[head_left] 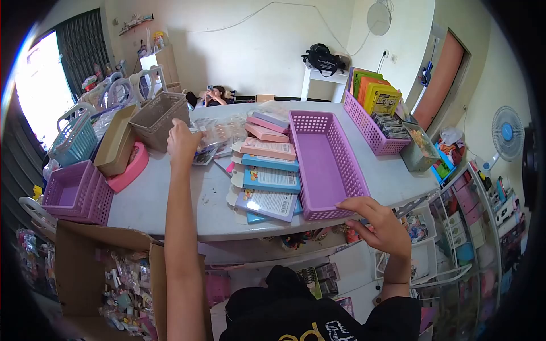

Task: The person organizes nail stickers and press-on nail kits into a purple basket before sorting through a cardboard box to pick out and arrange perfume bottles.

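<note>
My left hand (183,141) reaches across the table to a grey-brown plastic basket (156,126), its fingers closed at the basket's near right edge. The fingertips are partly hidden. My right hand (380,227) is at the near right corner of a long purple basket (334,165). Its index finger touches the rim, and the thumb is apart from it. The purple basket has nothing in it. Between the hands lies a row of flat boxes (270,177) in blue, pink and lilac, with clear plastic packets (222,132) behind them.
Left of the table stand a tan bin (115,149), purple baskets (73,190) and a cardboard box (79,273) of small items. A pink-purple basket (364,122) of packets stands at the back right. A person (215,96) lies beyond the table; a fan (506,133) is at right.
</note>
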Available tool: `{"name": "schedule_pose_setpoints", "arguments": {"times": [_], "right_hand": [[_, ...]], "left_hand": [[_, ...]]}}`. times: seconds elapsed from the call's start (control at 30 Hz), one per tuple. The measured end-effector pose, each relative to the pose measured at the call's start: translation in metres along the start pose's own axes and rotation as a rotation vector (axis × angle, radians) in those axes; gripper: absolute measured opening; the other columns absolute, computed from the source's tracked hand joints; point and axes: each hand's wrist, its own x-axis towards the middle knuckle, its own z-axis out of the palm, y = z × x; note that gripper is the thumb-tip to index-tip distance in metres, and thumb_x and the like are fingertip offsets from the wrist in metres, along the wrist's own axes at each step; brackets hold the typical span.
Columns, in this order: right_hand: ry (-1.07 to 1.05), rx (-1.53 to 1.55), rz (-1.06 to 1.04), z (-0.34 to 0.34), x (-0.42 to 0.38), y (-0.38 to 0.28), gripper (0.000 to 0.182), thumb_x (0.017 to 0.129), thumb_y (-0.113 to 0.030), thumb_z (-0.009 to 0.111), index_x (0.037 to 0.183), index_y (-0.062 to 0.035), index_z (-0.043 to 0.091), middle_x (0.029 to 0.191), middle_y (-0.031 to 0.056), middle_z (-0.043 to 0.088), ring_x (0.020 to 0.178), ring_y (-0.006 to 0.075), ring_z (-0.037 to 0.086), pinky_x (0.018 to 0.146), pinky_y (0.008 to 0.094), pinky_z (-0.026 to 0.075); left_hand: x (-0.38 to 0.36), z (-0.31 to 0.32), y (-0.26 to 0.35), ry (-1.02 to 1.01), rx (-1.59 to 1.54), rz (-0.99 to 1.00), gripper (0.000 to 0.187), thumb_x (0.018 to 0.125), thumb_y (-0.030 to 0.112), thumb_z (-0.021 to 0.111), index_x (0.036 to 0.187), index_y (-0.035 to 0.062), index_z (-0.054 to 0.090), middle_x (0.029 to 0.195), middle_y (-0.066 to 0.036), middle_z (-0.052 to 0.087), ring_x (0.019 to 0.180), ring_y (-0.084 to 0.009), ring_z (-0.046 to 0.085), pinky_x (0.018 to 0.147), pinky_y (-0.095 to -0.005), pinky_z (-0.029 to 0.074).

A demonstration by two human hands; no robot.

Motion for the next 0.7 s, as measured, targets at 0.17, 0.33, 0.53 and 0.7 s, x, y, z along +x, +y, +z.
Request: {"name": "schedule_pose_setpoints", "arguments": {"times": [0.17,0.33,0.53,0.7], "right_hand": [[-0.18,-0.003,-0.088,-0.022,0.012,0.005,0.031,0.078,-0.017,0.055,0.107,-0.0066,0.053,0.103,0.0153,0.054,0.092,0.0296,0.053,0.081,0.0359,0.042],[-0.343,-0.136,-0.208,-0.047,0.049,0.016,0.039,0.08,-0.03,0.052,0.11,-0.0059,0.051,0.107,0.018,0.052,0.098,0.0298,0.051,0.085,0.0363,0.04],[0.0,-0.169,-0.26,-0.048,0.147,0.043,0.068,0.075,-0.041,0.058,0.127,-0.0067,0.03,0.119,0.0201,0.043,0.105,0.0281,0.048,0.087,0.0374,0.039],[0.286,-0.029,-0.397,-0.032,0.185,0.066,0.082,0.072,-0.041,0.062,0.13,-0.0039,0.019,0.118,0.0221,0.042,0.101,0.0284,0.05,0.085,0.0358,0.04]], "left_hand": [[0.013,0.022,-0.013,0.44,-0.389,0.236,0.06,0.055,0.007,0.072,0.107,-0.0013,0.042,0.088,-0.022,0.058,0.083,-0.0324,0.058,0.072,-0.0372,0.046],[0.006,-0.011,0.008,0.401,-0.587,0.305,0.054,0.057,0.001,0.069,0.105,0.0015,0.045,0.075,-0.015,0.059,0.07,-0.0225,0.06,0.064,-0.0314,0.048],[-0.012,-0.055,0.069,0.427,-0.639,0.663,0.051,0.062,0.0,0.067,0.108,0.0048,0.046,0.076,-0.009,0.059,0.066,-0.0131,0.06,0.057,-0.0232,0.048],[-0.028,-0.075,0.131,0.2,-0.539,0.954,0.048,0.064,-0.003,0.064,0.108,0.0088,0.047,0.075,-0.007,0.058,0.066,-0.0131,0.061,0.057,-0.0233,0.049]]}}
